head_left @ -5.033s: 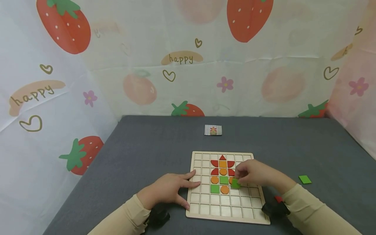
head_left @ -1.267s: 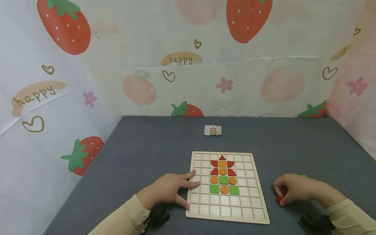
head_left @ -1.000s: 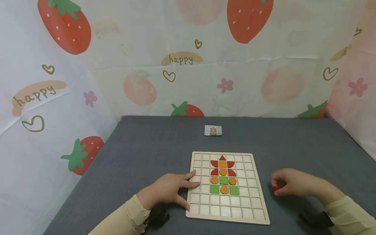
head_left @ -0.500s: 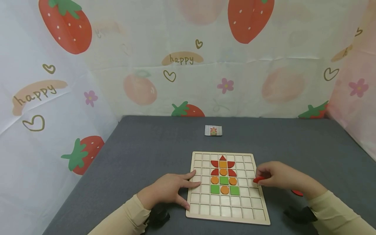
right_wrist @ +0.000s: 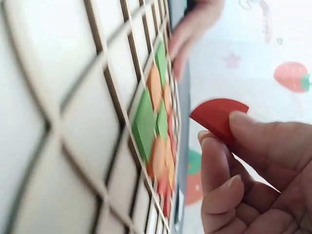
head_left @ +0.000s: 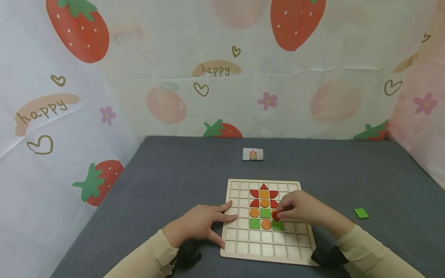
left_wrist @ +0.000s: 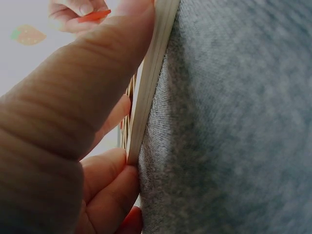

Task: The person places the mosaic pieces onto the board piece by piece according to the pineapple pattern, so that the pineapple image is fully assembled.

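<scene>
My right hand [head_left: 300,208] pinches a red quarter-circle tile [right_wrist: 222,114] between thumb and fingertips, just above the wooden grid board [head_left: 243,247]. The tile hangs over the right part of the pattern and hides the orange disc there. At the board's left edge rests my left hand [head_left: 199,222], its fingers spread, with two fingertips on the grid and the thumb against the rim. Laid in the board are a red triangle [head_left: 264,186], an orange square [head_left: 264,194], red quarter circles [head_left: 254,193], orange discs [head_left: 266,224] and green squares [head_left: 254,223].
A loose green square [head_left: 361,213] lies on the grey table right of the board. Behind the board sits a small card [head_left: 253,154] printed with a coloured pattern on a grid. A strawberry-print cloth [head_left: 222,104] hangs around the table's back and sides.
Five seconds ago my right hand held a green square, which now lies in the board. It then picked up the red tile from the table and carried it left. My left hand has stayed put.
</scene>
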Available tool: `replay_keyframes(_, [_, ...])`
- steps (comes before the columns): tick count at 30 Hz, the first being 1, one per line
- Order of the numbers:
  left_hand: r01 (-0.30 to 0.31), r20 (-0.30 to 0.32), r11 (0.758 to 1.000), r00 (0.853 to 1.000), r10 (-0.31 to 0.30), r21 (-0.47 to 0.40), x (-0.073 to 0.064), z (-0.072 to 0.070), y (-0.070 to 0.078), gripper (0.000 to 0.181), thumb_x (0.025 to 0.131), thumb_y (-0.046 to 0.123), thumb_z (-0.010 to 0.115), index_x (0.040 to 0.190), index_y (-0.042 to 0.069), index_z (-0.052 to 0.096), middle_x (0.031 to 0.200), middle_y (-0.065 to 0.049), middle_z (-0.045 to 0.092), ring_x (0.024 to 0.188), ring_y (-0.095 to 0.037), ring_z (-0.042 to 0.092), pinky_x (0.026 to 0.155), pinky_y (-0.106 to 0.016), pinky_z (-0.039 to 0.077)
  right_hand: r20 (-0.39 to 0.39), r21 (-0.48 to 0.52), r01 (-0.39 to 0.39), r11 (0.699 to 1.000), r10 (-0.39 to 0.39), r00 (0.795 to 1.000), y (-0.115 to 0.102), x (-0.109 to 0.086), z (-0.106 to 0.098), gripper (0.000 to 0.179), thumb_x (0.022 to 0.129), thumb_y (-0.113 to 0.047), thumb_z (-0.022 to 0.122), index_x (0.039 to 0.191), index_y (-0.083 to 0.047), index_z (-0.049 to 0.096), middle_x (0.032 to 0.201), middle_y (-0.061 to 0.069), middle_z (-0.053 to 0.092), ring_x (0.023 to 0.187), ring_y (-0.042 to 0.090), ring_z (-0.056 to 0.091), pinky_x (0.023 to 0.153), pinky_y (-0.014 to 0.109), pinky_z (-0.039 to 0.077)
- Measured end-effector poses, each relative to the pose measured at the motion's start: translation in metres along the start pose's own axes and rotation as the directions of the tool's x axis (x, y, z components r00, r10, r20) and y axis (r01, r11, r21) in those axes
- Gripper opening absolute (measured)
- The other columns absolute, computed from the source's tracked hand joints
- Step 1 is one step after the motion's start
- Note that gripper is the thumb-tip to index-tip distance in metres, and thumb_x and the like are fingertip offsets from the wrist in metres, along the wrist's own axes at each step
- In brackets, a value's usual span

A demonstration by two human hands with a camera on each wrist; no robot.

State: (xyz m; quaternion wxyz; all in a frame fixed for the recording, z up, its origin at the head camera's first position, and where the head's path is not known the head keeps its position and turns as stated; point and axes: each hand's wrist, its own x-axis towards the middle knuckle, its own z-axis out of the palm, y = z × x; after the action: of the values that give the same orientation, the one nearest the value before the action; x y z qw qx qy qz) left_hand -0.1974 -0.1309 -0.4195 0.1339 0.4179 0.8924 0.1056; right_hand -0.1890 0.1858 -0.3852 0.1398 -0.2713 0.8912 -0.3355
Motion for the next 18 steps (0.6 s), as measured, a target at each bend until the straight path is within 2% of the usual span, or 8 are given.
replay_keyframes(9, [-0.025, -0.018, 1.0, 1.0, 0.025, 0.008, -0.001, 0.001, -0.001, 0.08, 0.065, 0.067, 0.059, 0.136, 0.036, 0.041, 0.148, 0.001, 0.028, 0.126, -0.014, 0.041, 0.095, -0.033, 0.04, 0.009, 0.09, -0.029, 0.996, 0.029, 1.0, -0.02, 0.012, 0.026, 0.006, 0.08, -0.011, 0.07, 0.075, -0.013, 0.067, 0.071, -0.008, 0.062, 0.065, 0.009, 0.053, 0.061, 0.025, 0.045])
replay_keyframes(18, [-0.02, -0.013, 1.0, 1.0, 0.02, -0.002, -0.001, -0.001, 0.001, 0.08, 0.065, 0.067, 0.059, 0.136, 0.036, 0.042, 0.147, 0.0, 0.029, 0.125, -0.014, 0.042, 0.094, -0.032, 0.041, 0.015, 0.058, -0.014, 0.998, 0.013, 1.0, -0.033, 0.021, 0.042, 0.013, 0.077, -0.007, 0.071, 0.07, -0.015, 0.062, 0.065, -0.009, 0.057, 0.062, 0.009, 0.052, 0.057, 0.025, 0.044])
